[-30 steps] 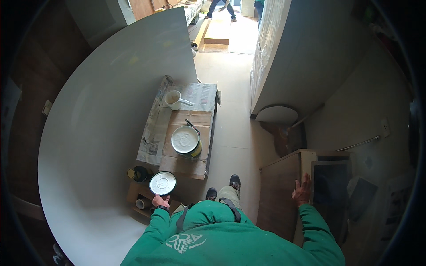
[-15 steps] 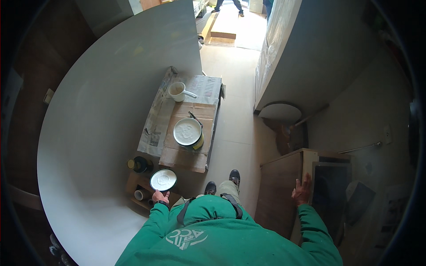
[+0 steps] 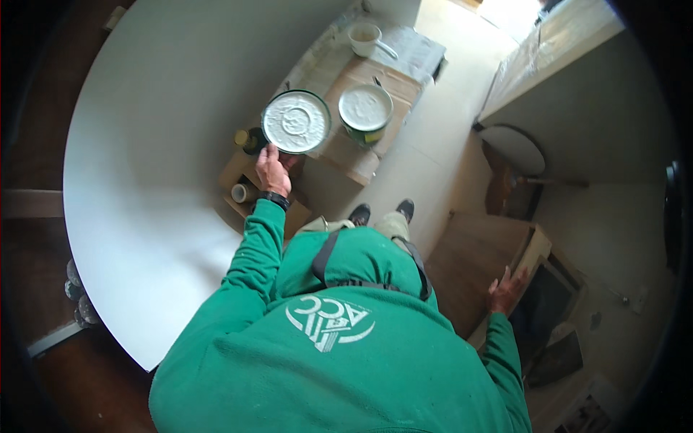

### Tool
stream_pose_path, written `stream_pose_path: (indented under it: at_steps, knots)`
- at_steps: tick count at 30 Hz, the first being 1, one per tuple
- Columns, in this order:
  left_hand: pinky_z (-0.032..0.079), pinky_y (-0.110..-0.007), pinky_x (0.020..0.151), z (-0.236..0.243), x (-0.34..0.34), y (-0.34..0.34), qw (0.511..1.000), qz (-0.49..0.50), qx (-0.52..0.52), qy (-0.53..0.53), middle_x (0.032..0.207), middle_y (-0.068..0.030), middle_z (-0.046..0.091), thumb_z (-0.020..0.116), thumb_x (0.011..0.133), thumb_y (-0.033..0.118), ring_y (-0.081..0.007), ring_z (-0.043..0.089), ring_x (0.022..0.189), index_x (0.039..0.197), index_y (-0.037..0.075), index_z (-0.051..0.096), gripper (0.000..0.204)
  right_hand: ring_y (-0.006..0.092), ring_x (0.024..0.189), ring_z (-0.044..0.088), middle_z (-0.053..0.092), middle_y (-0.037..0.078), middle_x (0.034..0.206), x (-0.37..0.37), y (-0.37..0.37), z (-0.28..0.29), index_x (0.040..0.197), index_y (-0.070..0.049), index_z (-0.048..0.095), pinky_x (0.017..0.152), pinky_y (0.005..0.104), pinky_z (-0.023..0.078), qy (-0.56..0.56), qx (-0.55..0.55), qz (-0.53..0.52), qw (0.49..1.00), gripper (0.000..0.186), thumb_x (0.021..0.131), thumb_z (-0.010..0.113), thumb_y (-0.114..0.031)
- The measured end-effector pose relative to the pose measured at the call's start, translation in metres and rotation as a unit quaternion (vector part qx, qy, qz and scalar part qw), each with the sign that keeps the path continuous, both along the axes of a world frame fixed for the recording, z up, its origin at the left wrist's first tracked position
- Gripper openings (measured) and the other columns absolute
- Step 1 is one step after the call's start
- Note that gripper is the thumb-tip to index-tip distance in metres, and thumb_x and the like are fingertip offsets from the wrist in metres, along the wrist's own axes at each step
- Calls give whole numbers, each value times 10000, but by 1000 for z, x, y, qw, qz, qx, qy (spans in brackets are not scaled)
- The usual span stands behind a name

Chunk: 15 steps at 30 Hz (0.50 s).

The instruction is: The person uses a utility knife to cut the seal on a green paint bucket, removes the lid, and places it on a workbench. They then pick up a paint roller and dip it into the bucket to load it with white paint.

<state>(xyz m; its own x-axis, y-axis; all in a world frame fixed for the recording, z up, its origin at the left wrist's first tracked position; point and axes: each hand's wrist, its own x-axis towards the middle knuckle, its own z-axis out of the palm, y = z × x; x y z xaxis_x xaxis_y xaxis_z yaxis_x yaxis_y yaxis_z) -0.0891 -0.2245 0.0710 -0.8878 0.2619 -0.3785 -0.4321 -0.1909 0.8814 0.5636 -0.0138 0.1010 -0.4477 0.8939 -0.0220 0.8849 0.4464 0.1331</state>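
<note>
**White-coated lid (image 3: 296,121) gripped at its near edge by my left hand (image 3: 274,172)**

The lid sits just beyond my left fingers, its pasty face turned up. I have it pinched: thumb at the near rim, the other fingers apparently tucked underneath, where I can't see them all. I'd judge it light and fairly stiff, but prone to tip, with all its spread lying beyond my grasp. The white coating (image 3: 285,115) looks soft and probably slick, so the bare rim or the underside seems the right place to hold.

To the right of those fingers, just past the lid, stands a tin (image 3: 364,136) with a similar white paste (image 3: 366,107) showing broadly across its mouth; I'd expect it to be much heavier. Farther beyond my fingers is a white dipper (image 3: 364,40), handle pointing right; what is in it I can't make out. Near my left knuckles, a wooden box (image 3: 234,169) holds a pale tube (image 3: 240,193), and a dark bottle (image 3: 249,141) stands just past them, its contents hidden.

My right hand (image 3: 507,291) grasps nothing that I can see; its fingers are spread at the edge of a wooden cabinet (image 3: 476,242).
</note>
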Motion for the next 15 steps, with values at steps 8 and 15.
stream_pose_path:
  at_steps: [8, 15]
  knots:
    - [596, -353, 723, 112, 25, 62, 984, -109, 128, 55, 997, -41, 678, 564, 999, 230, -167, 674, 850, 1091, 70, 614, 191, 419, 1456, 172, 180, 233, 1562, -2, -1, -2, 1257, -67, 571, 1197, 479, 231, -8, -14, -21, 1000, 580, 709, 740, -151]
    - [591, -314, 754, 171, 56, 79, 974, -152, 153, 63, 994, -53, 669, 582, 991, 192, -132, 659, 849, 1131, 28, 603, 218, 419, 1457, 169, 144, 233, 1574, 8, 1, -11, 1258, -65, 579, 1202, 466, 225, -36, -4, -23, 999, 584, 714, 752, -188]
